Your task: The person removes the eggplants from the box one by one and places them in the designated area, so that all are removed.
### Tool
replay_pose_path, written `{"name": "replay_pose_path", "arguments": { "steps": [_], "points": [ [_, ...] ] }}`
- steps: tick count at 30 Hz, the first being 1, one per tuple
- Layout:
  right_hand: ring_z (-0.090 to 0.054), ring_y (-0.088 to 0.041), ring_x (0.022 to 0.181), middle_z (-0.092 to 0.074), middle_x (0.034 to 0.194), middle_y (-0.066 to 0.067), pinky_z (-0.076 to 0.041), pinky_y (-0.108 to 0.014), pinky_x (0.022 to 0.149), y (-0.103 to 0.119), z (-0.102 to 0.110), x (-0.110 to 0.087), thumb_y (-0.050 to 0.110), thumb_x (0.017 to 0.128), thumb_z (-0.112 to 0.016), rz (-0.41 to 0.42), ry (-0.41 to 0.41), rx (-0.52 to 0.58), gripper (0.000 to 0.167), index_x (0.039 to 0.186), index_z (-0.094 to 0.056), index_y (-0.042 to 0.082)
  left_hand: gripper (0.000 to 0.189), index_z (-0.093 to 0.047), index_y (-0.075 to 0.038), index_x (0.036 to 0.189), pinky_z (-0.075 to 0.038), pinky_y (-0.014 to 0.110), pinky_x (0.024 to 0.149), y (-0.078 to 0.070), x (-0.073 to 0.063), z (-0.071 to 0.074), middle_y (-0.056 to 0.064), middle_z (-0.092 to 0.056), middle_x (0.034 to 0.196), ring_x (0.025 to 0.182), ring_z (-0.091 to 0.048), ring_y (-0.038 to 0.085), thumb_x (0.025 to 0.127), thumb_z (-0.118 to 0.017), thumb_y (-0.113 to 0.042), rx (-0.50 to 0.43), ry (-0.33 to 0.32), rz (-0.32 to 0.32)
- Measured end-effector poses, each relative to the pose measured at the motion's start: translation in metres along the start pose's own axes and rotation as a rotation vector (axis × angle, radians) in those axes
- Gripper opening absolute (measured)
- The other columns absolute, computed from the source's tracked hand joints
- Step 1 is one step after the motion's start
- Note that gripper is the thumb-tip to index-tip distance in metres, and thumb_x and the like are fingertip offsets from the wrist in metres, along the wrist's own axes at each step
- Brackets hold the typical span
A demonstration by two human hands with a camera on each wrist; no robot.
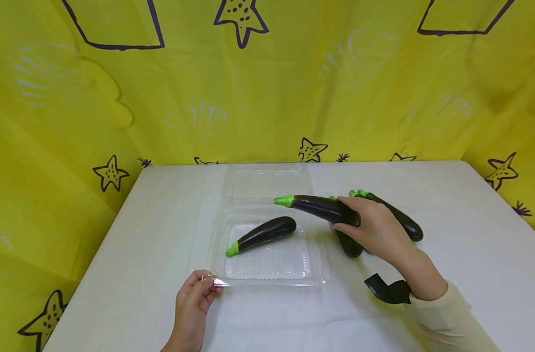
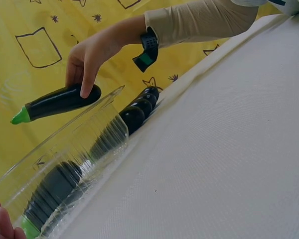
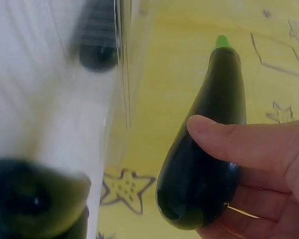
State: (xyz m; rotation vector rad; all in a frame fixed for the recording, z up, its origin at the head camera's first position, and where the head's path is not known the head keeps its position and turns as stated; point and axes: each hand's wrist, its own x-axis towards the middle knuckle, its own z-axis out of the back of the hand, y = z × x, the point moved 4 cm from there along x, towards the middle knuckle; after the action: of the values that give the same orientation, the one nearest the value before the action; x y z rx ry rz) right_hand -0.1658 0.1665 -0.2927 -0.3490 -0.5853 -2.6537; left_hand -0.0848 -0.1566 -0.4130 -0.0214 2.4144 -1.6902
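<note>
My right hand (image 1: pixel 379 232) grips a dark eggplant (image 1: pixel 322 208) round its thick end, its green stem pointing left. In the right wrist view the thumb lies across the eggplant (image 3: pixel 204 159), with the other fingers behind it. It hangs above the right side of an open clear plastic container (image 1: pixel 272 282). Inside the container lies another eggplant (image 1: pixel 267 232), tilted, its green stem toward the near left. My left hand (image 1: pixel 192 305) pinches the container's near left corner between thumb and fingers; only its fingertips (image 2: pixel 4 226) show in the left wrist view.
Right of the container several more eggplants (image 1: pixel 399 217) lie side by side on the white table (image 1: pixel 157 230), partly hidden by the right hand. The container's clear lid (image 1: pixel 267 183) lies folded back at the far side. A yellow patterned curtain (image 1: pixel 276 98) hangs behind the table.
</note>
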Motion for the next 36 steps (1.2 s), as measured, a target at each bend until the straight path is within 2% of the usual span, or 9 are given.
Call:
{"name": "replay_pose_path", "arguments": {
  "steps": [4, 10, 12, 15, 17, 19, 21, 28, 36],
  "points": [
    [-0.058, -0.035, 0.091, -0.059, 0.111, -0.023, -0.047, -0.046, 0.074, -0.013, 0.008, -0.005, 0.014, 0.074, -0.076, -0.064, -0.009, 0.011, 0.052, 0.117, -0.056, -0.007, 0.013, -0.051, -0.005, 0.087, -0.048, 0.023, 0.071, 0.0, -0.001, 0.001, 0.003, -0.053, 0.081, 0.072, -0.055, 0.01, 0.093, -0.04, -0.003, -0.005, 0.0, 0.003],
    [-0.055, -0.028, 0.077, -0.058, 0.111, -0.026, -0.044, -0.04, 0.064, -0.031, 0.012, -0.01, 0.021, 0.077, -0.075, -0.123, 0.008, 0.024, 0.055, 0.119, -0.054, -0.008, 0.013, -0.051, -0.005, 0.087, -0.048, 0.022, 0.071, 0.001, -0.001, 0.001, 0.002, -0.054, 0.081, 0.072, -0.055, 0.01, 0.093, -0.04, -0.003, -0.008, 0.007, -0.001],
    [-0.053, -0.025, 0.067, -0.062, 0.097, -0.023, -0.043, -0.038, 0.061, -0.038, 0.014, -0.012, 0.023, 0.078, -0.074, -0.154, 0.012, 0.021, 0.056, 0.12, -0.054, -0.008, 0.013, -0.051, -0.005, 0.087, -0.048, 0.022, 0.071, 0.001, -0.001, 0.001, 0.002, -0.054, 0.081, 0.072, -0.055, 0.01, 0.093, -0.04, -0.003, -0.007, 0.008, -0.003],
    [-0.049, -0.023, 0.061, -0.061, 0.088, -0.021, -0.041, -0.038, 0.059, -0.05, 0.018, -0.016, 0.025, 0.078, -0.073, -0.201, -0.006, 0.008, 0.057, 0.119, -0.053, -0.009, 0.013, -0.051, -0.005, 0.087, -0.048, 0.022, 0.071, 0.001, -0.001, 0.0, 0.002, -0.053, 0.081, 0.072, -0.055, 0.01, 0.093, -0.04, -0.003, -0.005, 0.009, -0.006],
    [-0.051, -0.027, 0.062, -0.061, 0.088, -0.023, -0.042, -0.041, 0.06, -0.057, 0.022, -0.018, 0.026, 0.078, -0.073, -0.23, -0.015, 0.002, 0.058, 0.119, -0.053, -0.009, 0.013, -0.051, -0.005, 0.087, -0.048, 0.022, 0.071, 0.001, -0.001, 0.0, 0.002, -0.054, 0.081, 0.072, -0.055, 0.01, 0.093, -0.039, -0.003, -0.005, 0.01, -0.007],
    [-0.056, -0.034, 0.075, -0.059, 0.104, -0.028, -0.044, -0.047, 0.066, -0.063, 0.025, -0.021, 0.028, 0.078, -0.073, -0.244, -0.026, -0.003, 0.059, 0.119, -0.053, -0.009, 0.013, -0.051, -0.005, 0.087, -0.048, 0.022, 0.071, 0.0, -0.001, 0.001, 0.003, -0.054, 0.081, 0.072, -0.055, 0.01, 0.093, -0.039, -0.002, -0.004, 0.011, -0.011],
    [-0.056, -0.04, 0.085, -0.056, 0.11, -0.031, -0.044, -0.051, 0.068, -0.068, 0.028, -0.024, 0.03, 0.079, -0.072, -0.258, -0.029, -0.002, 0.059, 0.119, -0.053, -0.009, 0.013, -0.051, -0.005, 0.087, -0.048, 0.022, 0.071, 0.0, -0.001, 0.001, 0.003, -0.054, 0.081, 0.072, -0.055, 0.01, 0.093, -0.039, -0.003, -0.004, 0.013, -0.014],
    [-0.052, -0.048, 0.095, -0.055, 0.109, -0.034, -0.044, -0.055, 0.071, -0.09, 0.037, -0.03, 0.034, 0.082, -0.068, -0.347, -0.008, 0.0, 0.064, 0.123, -0.049, -0.01, 0.013, -0.051, -0.005, 0.087, -0.048, 0.022, 0.071, 0.0, -0.001, 0.0, 0.002, -0.054, 0.08, 0.072, -0.055, 0.01, 0.093, -0.039, -0.003, 0.001, 0.013, -0.015],
    [-0.048, -0.047, 0.096, -0.053, 0.109, -0.036, -0.043, -0.053, 0.068, -0.117, 0.041, -0.037, 0.037, 0.083, -0.066, -0.448, 0.01, -0.006, 0.067, 0.123, -0.047, -0.012, 0.013, -0.05, -0.005, 0.087, -0.048, 0.023, 0.072, -0.001, 0.0, -0.001, 0.002, -0.054, 0.081, 0.073, -0.056, 0.01, 0.094, -0.038, -0.005, 0.016, 0.002, -0.006]
  ]
}}
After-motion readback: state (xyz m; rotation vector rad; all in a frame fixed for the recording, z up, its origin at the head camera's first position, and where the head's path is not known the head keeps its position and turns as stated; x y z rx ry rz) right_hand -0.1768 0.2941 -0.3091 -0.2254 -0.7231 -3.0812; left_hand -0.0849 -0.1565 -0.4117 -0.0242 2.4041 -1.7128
